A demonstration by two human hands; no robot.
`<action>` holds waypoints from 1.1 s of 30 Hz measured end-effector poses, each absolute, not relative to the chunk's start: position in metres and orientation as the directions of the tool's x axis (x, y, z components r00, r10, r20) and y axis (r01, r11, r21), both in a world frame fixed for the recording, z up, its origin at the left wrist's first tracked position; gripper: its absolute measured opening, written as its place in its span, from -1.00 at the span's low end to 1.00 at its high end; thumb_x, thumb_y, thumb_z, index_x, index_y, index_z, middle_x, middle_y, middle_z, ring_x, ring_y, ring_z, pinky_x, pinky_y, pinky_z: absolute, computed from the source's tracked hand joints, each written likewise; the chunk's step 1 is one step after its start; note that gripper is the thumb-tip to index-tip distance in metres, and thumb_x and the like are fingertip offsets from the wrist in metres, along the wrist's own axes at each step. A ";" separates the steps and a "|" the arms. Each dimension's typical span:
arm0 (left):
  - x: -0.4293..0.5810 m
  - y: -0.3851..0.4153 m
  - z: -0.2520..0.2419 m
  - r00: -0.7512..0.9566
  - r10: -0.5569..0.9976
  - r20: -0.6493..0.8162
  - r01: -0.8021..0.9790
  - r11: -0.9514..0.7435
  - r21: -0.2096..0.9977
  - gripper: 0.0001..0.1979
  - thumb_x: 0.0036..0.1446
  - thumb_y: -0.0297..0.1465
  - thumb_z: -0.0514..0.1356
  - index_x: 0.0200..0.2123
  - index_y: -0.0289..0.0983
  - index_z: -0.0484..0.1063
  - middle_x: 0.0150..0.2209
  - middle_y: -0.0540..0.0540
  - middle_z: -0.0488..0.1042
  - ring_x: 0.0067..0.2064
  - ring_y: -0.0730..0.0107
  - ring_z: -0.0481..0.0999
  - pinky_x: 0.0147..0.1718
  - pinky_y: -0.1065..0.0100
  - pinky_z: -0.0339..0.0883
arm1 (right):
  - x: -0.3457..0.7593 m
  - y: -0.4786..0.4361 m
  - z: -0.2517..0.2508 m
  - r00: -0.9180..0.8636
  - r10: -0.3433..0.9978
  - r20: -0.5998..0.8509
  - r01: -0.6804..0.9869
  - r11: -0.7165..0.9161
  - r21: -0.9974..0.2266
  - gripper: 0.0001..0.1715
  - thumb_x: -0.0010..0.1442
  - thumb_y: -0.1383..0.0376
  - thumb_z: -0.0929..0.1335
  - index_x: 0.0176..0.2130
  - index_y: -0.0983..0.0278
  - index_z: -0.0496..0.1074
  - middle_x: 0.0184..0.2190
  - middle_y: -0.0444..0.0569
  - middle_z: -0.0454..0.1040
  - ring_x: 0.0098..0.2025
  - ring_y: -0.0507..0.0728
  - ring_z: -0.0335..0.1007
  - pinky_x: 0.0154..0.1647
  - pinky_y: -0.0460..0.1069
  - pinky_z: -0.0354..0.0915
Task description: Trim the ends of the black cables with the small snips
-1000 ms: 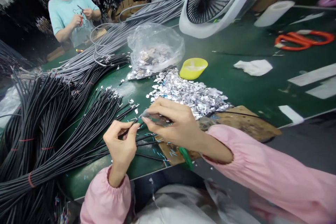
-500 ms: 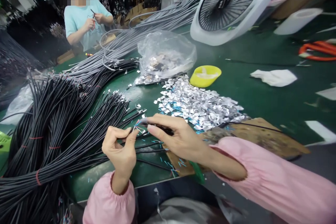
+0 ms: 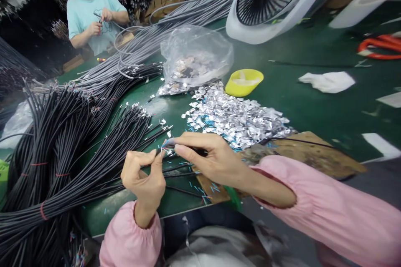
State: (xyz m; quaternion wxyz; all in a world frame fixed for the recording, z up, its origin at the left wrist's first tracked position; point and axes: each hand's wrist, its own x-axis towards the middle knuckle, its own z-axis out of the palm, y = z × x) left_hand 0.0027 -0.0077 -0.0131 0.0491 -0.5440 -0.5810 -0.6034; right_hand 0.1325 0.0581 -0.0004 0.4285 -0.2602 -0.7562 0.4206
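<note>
Thin coloured wires (image 3: 164,145) fan out between my hands, blue, red and white ones among them. My left hand (image 3: 144,179) is closed, its thumb and forefinger pinching the wires at their ends. From the right, my right hand (image 3: 213,156) is closed around something dark that looks like the black cable the wires come out of. Its fingers hide most of this. A greyish piece shows at the right fingertips, too small to make out. Beyond both hands lies a heap of silvery foil scraps (image 3: 241,119) mixed with short blue bits.
Bundles of black cables (image 3: 62,146), tied with red bands, fill the left. Behind are grey cables (image 3: 194,14), a clear plastic bag (image 3: 197,54), a yellow scoop-like cup (image 3: 244,88) and a fan (image 3: 266,0). Cardboard (image 3: 308,160) lies at right. A co-worker (image 3: 97,16) stands across the table.
Both hands keep nearly the same hold, with small finger shifts at the wires. The background has slid slightly up and left in view. The co-worker's hands have moved a little.
</note>
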 end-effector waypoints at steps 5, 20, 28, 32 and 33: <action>0.005 -0.008 -0.013 -0.394 0.552 0.735 0.716 -0.318 0.622 -0.79 -0.07 -0.65 0.27 -0.52 -0.27 0.33 -0.53 0.10 0.34 -0.47 0.58 0.35 -0.47 0.46 0.27 | 0.132 0.058 -0.001 -0.503 0.776 0.380 0.008 0.444 -0.896 -0.71 0.20 0.27 0.26 -0.35 0.31 0.56 -0.52 -0.04 0.49 -0.52 -0.01 0.32 -0.55 -0.12 0.22; 0.006 -0.009 -0.013 -0.381 0.547 0.745 0.772 -0.255 0.582 -0.84 -0.05 -0.57 0.28 -0.52 -0.27 0.36 -0.57 0.10 0.35 -0.52 0.58 0.34 -0.53 0.49 0.24 | 0.131 0.057 -0.002 -0.449 0.800 0.398 0.024 0.456 -0.890 -0.74 0.16 0.31 0.28 -0.35 0.33 0.56 -0.58 -0.06 0.42 -0.56 -0.01 0.26 -0.58 -0.12 0.19; 0.000 -0.010 -0.012 -0.362 0.726 0.585 0.747 -0.149 0.648 -0.85 0.11 -0.41 0.16 -0.49 -0.26 0.46 -0.58 0.02 0.43 -0.57 0.54 0.37 -0.58 0.48 0.22 | 0.132 0.057 -0.002 -0.379 0.791 0.481 0.088 0.548 -0.832 -0.77 0.15 0.34 0.29 -0.35 0.28 0.56 -0.54 -0.06 0.48 -0.56 -0.01 0.30 -0.56 -0.11 0.24; -0.002 -0.008 -0.012 -0.364 0.799 0.479 0.683 -0.121 0.720 -0.74 0.16 -0.37 0.08 -0.54 -0.26 0.45 -0.62 0.02 0.40 -0.61 0.54 0.34 -0.60 0.47 0.19 | 0.134 0.057 -0.002 -0.389 0.793 0.469 0.112 0.546 -0.830 -0.78 0.15 0.35 0.29 -0.38 0.28 0.55 -0.54 -0.06 0.49 -0.55 0.00 0.33 -0.53 -0.10 0.26; -0.002 -0.008 -0.012 -0.365 0.812 0.455 0.664 -0.115 0.739 -0.73 0.16 -0.37 0.08 -0.54 -0.26 0.44 -0.63 0.02 0.39 -0.61 0.54 0.34 -0.60 0.46 0.19 | 0.134 0.058 -0.002 -0.388 0.803 0.453 0.120 0.531 -0.838 -0.79 0.14 0.34 0.29 -0.38 0.28 0.54 -0.54 -0.06 0.49 -0.55 0.00 0.33 -0.52 -0.10 0.27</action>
